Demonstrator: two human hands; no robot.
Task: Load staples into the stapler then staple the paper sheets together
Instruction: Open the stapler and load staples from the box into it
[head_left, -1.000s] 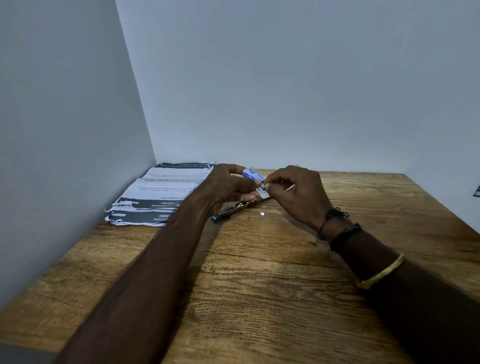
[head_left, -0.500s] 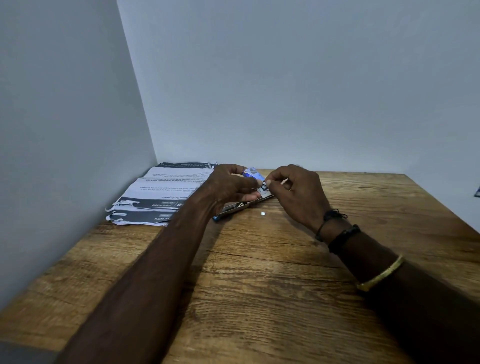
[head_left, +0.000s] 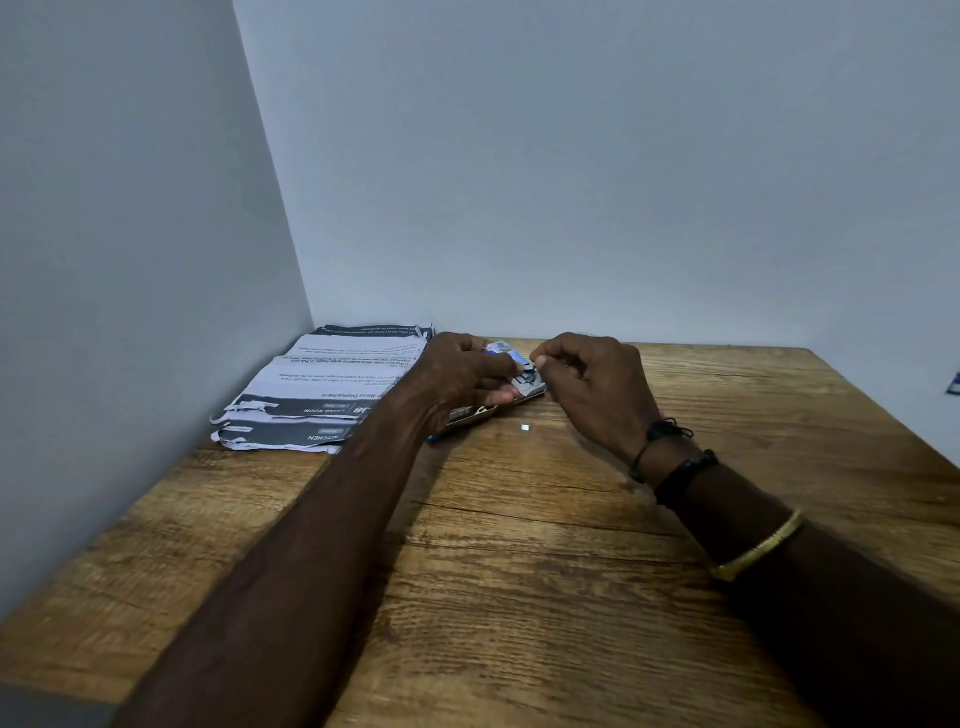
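Observation:
An opened metal stapler (head_left: 485, 411) lies on the wooden table (head_left: 519, 571), its blue-tipped rear end pointing toward me. My left hand (head_left: 457, 379) grips it from the left, thumb and fingers around its front part. My right hand (head_left: 597, 395) is pinched just above the stapler's front end; what it pinches is too small to tell. A small blue and white staple box (head_left: 506, 349) shows between the two hands. A tiny loose bit of staples (head_left: 525, 427) lies on the table in front of the stapler. The stack of printed paper sheets (head_left: 322, 389) lies at the back left.
White walls close in the table at the back and left, meeting in the corner behind the papers. The table's right edge (head_left: 883, 415) runs diagonally at the right. A small dark object (head_left: 955, 384) shows at the far right frame edge.
My right hand has lifted slightly and its fingertips shifted over the stapler's front end. My left hand and the stapler have stayed nearly in place.

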